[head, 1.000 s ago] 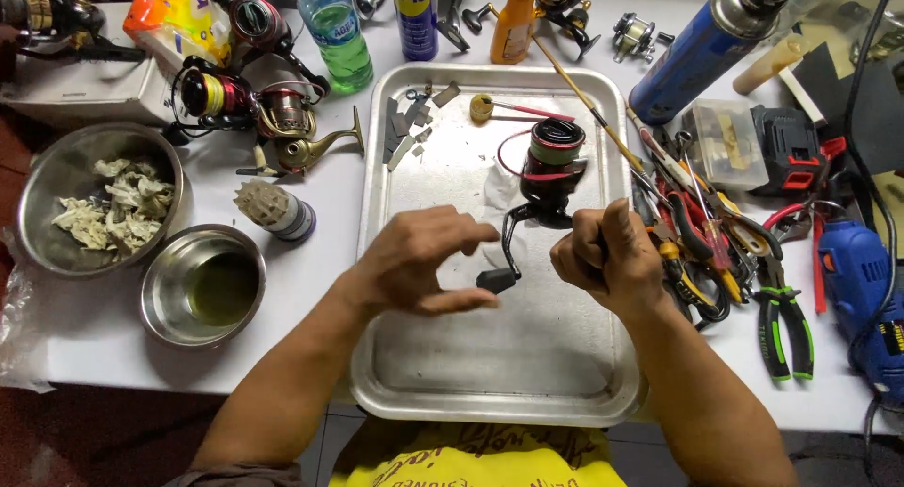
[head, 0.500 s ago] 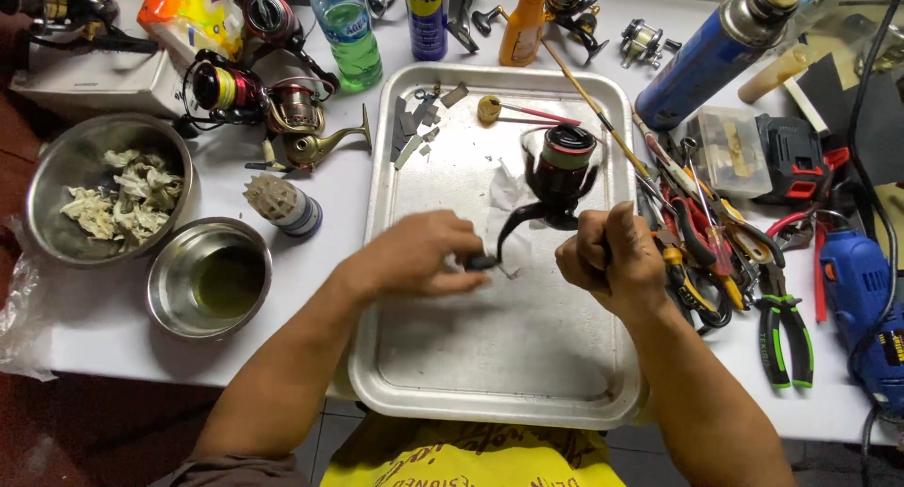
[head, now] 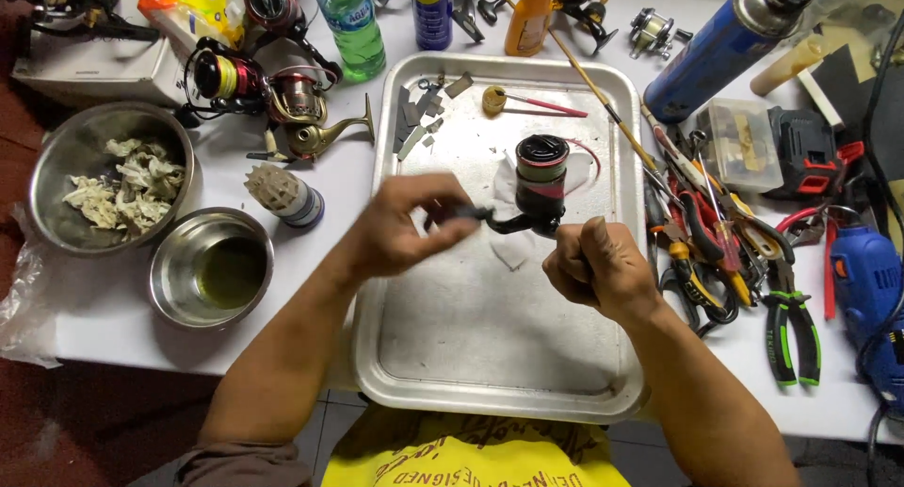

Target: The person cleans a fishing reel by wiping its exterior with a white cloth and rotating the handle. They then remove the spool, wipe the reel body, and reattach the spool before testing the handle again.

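Note:
A black fishing reel with a red-trimmed spool is held above a metal tray. My right hand grips the reel's foot from below. My left hand pinches the black crank handle on the reel's left side; the hand is motion-blurred. A white scrap of paper or cloth lies on the tray under the reel.
Two steel bowls sit left: one with crumpled tissue, one with greenish liquid. Other reels, a green bottle and spray cans stand behind. Pliers and screwdrivers, a blue torch canister and a blue drill crowd the right.
My left hand has shifted up and around with the crank handle. The reel has tilted more upright between my hands. My right hand has stayed on its grip.

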